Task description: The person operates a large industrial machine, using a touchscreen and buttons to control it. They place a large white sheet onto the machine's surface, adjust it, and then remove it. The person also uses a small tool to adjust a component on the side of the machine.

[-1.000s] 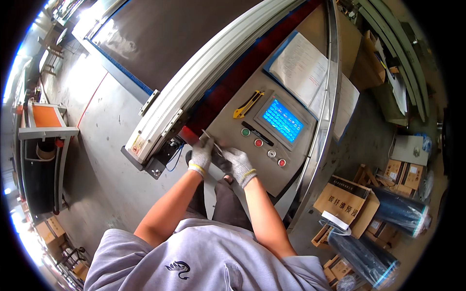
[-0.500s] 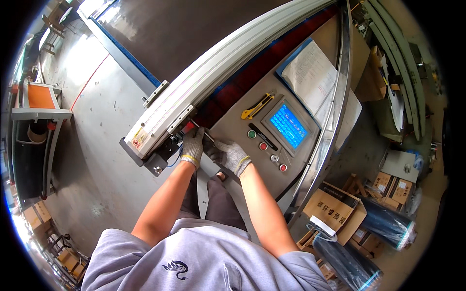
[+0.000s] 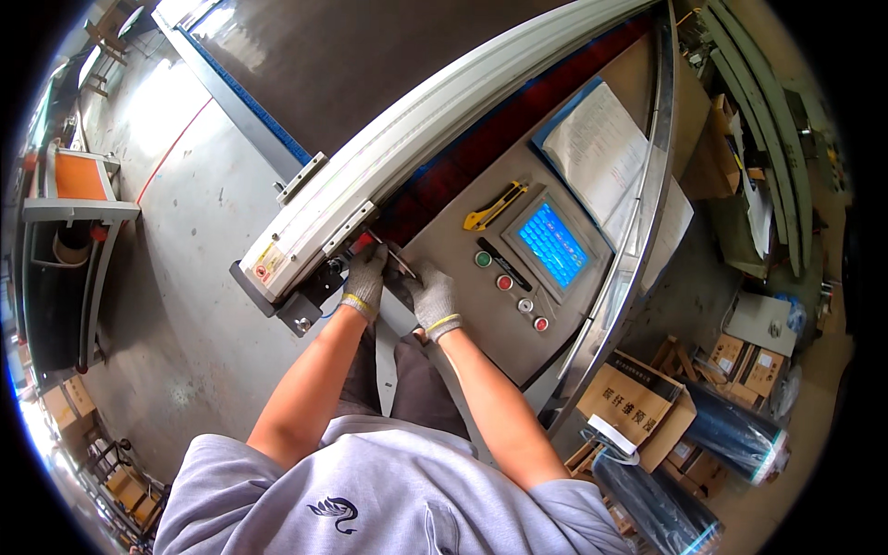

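Both my hands wear grey knit gloves with yellow cuff lines. At the near end of the white beam (image 3: pixel 407 129), my left hand (image 3: pixel 366 279) is closed, its fingertips against a small red piece (image 3: pixel 364 242); what it grips is hidden. A thin metal rod (image 3: pixel 401 263) slants between my hands. My right hand (image 3: pixel 431 298) has its bent fingers closed at the rod's lower end, beside the panel's edge. A yellow utility knife (image 3: pixel 496 205) and a black pen (image 3: pixel 503 263) lie on the grey control panel (image 3: pixel 453 236).
The panel carries a lit blue touchscreen (image 3: pixel 553 245) and several push buttons. An open folder of papers (image 3: pixel 597 148) lies beyond it, along a curved metal rail (image 3: pixel 659 129). Cardboard boxes (image 3: pixel 638 398) and plastic-wrapped rolls (image 3: pixel 735 430) stand at right. An orange-topped frame (image 3: pixel 81 176) stands left.
My right hand has shifted slightly left and turned, its wrist now lower. The rod's lower end has moved a little down and right. My left hand stays at the beam's end.
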The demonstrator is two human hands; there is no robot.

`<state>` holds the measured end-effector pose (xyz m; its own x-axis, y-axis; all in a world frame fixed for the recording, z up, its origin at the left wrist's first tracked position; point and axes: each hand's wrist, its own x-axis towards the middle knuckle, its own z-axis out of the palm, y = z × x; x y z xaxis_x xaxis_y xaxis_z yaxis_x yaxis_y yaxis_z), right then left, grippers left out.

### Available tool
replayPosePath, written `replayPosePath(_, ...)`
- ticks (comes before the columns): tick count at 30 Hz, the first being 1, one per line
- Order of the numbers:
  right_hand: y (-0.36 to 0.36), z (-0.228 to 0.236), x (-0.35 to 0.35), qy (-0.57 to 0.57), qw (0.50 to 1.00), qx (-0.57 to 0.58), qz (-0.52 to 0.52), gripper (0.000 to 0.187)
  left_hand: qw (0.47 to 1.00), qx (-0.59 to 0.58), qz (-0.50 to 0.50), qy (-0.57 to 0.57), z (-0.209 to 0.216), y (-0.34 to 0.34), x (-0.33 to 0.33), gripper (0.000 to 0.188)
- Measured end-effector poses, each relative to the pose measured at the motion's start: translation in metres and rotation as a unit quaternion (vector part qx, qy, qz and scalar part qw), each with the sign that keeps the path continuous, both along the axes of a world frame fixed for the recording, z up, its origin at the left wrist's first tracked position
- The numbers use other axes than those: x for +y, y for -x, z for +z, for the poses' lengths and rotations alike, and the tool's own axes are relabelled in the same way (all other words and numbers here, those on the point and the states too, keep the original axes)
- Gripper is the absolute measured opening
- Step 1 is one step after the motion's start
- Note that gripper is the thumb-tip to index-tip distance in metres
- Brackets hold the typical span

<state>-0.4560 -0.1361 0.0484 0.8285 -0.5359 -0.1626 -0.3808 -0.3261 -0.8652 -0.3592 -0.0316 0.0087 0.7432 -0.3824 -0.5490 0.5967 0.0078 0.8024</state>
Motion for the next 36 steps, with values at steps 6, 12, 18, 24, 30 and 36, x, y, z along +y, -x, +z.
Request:
replayPosePath(6,0.009,0.003,0.002,0.047,0.998,0.033,0.001,0.009,0.999,0.024,0.025,0.021,-0.008,0.016,0.002,0.018)
replayPosePath(12,0.009,0.013,-0.009,-0.47,0.877,0.095,-0.008,0.025,0.997,0.056,0.054,-0.006,-0.005,0.017,0.015,0.018)
replayPosePath(18,0.004,0.01,-0.011,-0.549,0.827,0.116,-0.028,0.016,0.994,0.041,0.084,-0.055,0.002,0.015,0.01,0.018)
replayPosePath(24,0.008,0.0,-0.01,-0.646,0.759,0.068,-0.036,0.016,0.988,0.029,0.101,-0.115,0.022,0.014,0.0,0.02)
replayPosePath(30,0.005,-0.004,0.009,-0.369,0.927,0.069,-0.006,0.015,0.988,0.057,0.108,-0.09,0.018,0.016,0.002,0.018)
replayPosePath(36,0.016,-0.008,0.021,0.19,0.98,-0.002,0.06,0.016,0.992,0.071,0.087,-0.061,0.019,0.029,0.017,0.02)
